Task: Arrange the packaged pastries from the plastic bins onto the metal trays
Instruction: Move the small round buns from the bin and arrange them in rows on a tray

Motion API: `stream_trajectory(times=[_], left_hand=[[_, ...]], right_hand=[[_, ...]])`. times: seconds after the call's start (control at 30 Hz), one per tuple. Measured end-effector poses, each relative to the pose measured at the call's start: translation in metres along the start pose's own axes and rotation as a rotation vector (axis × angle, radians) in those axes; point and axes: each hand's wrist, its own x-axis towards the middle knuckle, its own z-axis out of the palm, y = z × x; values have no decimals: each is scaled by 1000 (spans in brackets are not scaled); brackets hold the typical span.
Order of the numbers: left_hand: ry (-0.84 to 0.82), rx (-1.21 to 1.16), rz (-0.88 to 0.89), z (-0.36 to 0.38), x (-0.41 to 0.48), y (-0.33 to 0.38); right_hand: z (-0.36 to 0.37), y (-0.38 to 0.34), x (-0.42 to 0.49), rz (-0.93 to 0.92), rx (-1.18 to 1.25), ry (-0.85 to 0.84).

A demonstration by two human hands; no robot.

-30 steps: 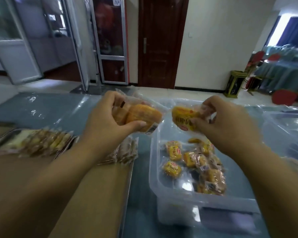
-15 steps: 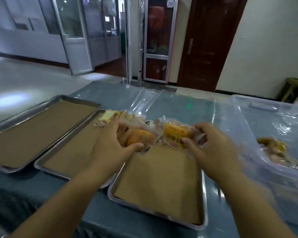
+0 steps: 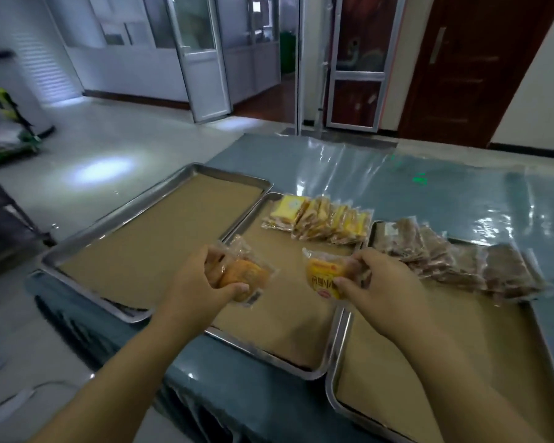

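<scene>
Three metal trays lined with brown paper lie side by side on the table: a left tray [image 3: 87,251], a middle tray [image 3: 327,356] and a right tray [image 3: 336,401]. My left hand [image 3: 195,282] grips clear-wrapped orange pastries [image 3: 243,273] over the left edge of the middle tray. My right hand [image 3: 381,289] holds a yellow-labelled pastry pack [image 3: 323,276] over the middle tray's right side. A row of yellow pastry packs [image 3: 320,219] stands at the far end of the middle tray. Brown pastry packs [image 3: 454,257] line the far end of the right tray.
The table [image 3: 429,187] has a blue-grey cloth under a glossy clear sheet. The left tray holds only its brown paper. Beyond the table are a tiled floor, glass doors [image 3: 199,55] and a dark wooden door [image 3: 461,59]. A dark rack [image 3: 0,219] stands at the left edge.
The view has swung left from the plastic bin to the trays. Both hands have carried their pastry packs leftward, now over the middle tray. The bin is out of view.
</scene>
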Motion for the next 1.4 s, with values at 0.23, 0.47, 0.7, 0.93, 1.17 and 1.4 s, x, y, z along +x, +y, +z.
stream_trajectory(times=[0.23, 0.47, 0.7, 0.93, 1.17, 1.4], left_hand=[[-31, -65, -87, -24, 85, -59], [-55, -74, -171, -29, 155, -124], [-56, -155, -209, -18, 221, -171], [-103, -212, -137, -6, 312, -190], [-104, -120, 17, 18, 414, -200], [-437, 0, 173, 58, 451, -229]], right_hand=[[67, -32, 76, 104, 97, -22], [108, -58, 136, 190, 117, -118], [149, -84, 187, 250, 127, -128], [206, -119, 267, 365, 181, -56], [262, -126, 351, 520, 283, 49], [311, -111, 370, 564, 402, -17]])
